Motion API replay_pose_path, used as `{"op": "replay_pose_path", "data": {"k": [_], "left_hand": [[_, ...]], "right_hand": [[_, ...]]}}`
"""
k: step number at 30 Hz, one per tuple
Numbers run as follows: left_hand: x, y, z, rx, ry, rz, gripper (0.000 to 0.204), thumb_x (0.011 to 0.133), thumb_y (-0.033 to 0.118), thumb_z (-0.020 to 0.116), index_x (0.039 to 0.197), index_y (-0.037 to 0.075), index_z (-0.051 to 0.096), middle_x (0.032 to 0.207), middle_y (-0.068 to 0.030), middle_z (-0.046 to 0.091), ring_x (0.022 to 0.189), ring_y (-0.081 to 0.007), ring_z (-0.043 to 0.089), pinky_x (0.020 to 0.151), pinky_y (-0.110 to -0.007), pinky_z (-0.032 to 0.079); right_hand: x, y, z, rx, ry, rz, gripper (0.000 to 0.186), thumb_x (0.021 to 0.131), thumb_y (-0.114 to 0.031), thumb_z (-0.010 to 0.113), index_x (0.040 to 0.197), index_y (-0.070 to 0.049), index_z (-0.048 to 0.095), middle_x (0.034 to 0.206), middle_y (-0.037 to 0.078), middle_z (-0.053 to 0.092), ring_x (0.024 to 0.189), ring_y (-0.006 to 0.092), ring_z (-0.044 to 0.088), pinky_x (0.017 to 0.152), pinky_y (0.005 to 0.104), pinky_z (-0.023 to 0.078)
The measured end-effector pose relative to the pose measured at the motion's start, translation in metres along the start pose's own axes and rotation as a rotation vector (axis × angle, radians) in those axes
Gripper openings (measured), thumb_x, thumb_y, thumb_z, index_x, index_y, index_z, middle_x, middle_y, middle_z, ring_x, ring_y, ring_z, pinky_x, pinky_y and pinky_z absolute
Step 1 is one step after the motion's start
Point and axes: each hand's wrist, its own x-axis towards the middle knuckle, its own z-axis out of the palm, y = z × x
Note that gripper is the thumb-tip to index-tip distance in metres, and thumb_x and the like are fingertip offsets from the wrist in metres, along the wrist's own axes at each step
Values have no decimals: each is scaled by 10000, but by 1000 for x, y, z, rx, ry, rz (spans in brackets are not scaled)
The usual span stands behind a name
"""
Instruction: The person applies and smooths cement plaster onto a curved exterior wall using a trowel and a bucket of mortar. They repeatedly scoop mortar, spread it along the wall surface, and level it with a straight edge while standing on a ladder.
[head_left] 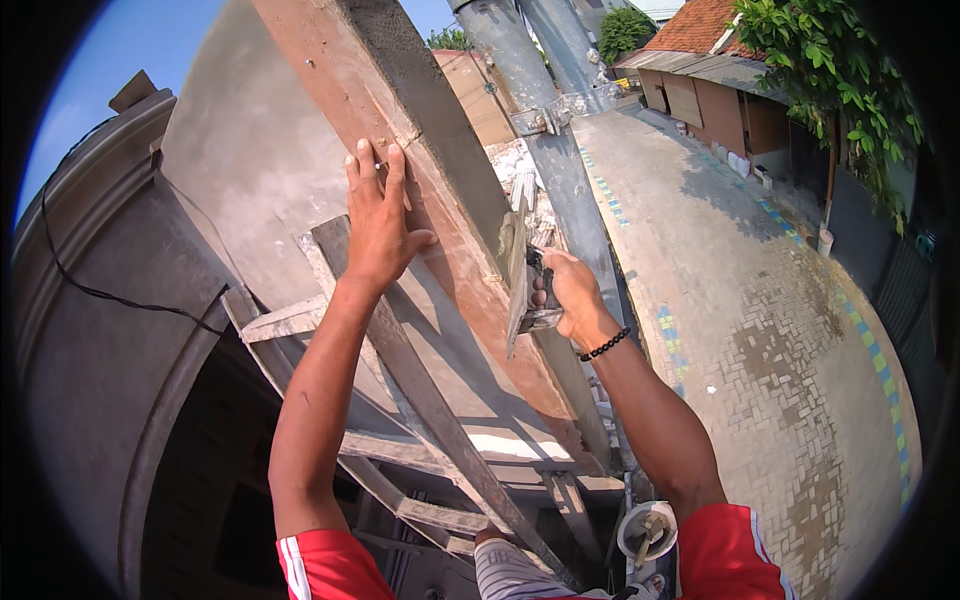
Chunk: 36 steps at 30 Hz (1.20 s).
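My left hand (378,225) lies with its fingers stretched out on a long reddish-brown board (462,285), close to a nail (380,165) sticking out of it. The board runs along the edge of a grey cement column face (425,90). In my right hand (577,290) is a plastering float (514,285), my fingers wrapped round its handle. The float's flat plate is turned toward the cement face, on the board's right side. Whether the whole plate touches the cement cannot be made out.
A wooden ladder (425,425) leans below my left arm. A bucket (645,532) with something inside hangs or stands by my right elbow. Grey metal poles (572,190) rise just beyond the column. Far below on the right lies a paved street (690,250). A black cable (120,298) droops at left.
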Motion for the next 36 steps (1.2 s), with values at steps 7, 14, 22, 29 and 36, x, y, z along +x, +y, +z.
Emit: {"op": "replay_pose_path", "data": {"k": [7, 14, 22, 29, 36], "left_hand": [[0, 4, -4, 2, -36, -30, 1303, 529, 133, 917, 1541, 184, 99, 1570, -247, -2, 1434, -478, 77, 1131, -526, 246], [-1, 2, -4, -7, -31, -21, 1308, 519, 113, 907, 1541, 184, 93, 1569, -249, 0, 1426, -496, 87, 1125, -527, 263], [1, 3, 1, -46, 12, -5, 1253, 523, 58, 880, 1533, 170, 146, 1579, -225, 1, 1420, -507, 89, 1117, -553, 268], [2, -12, 12, 31, 79, 52, 941, 759, 86, 716, 1528, 173, 181, 1582, -221, 3, 1424, -500, 85, 1118, -554, 249], [-5, -31, 15, -597, -125, -98, 936, 729, 73, 733, 1517, 178, 240, 1587, -207, -8, 1433, -488, 64, 1122, -561, 233]], "right_hand": [[5, -30, 39, -66, 47, -16, 271, 947, -130, 428, 1150, -22, 571, 759, 39, 493, 622, 123, 480, 493, 289, 461], [6, -56, 73, -126, 36, -87, 249, 951, -131, 425, 1128, -25, 566, 742, 50, 482, 597, 132, 467, 469, 292, 453], [19, -90, 117, -360, -16, -265, 254, 946, -125, 422, 1041, 20, 608, 682, 82, 536, 500, 196, 530, 458, 372, 435], [-16, -96, 139, -627, -100, -497, 294, 950, -118, 433, 1118, 36, 619, 742, 138, 611, 535, 209, 584, 508, 356, 469], [-118, -78, 105, -455, -433, -490, 310, 1002, -148, 408, 1206, 24, 567, 669, 20, 503, 466, 91, 503, 401, 248, 415]]}}
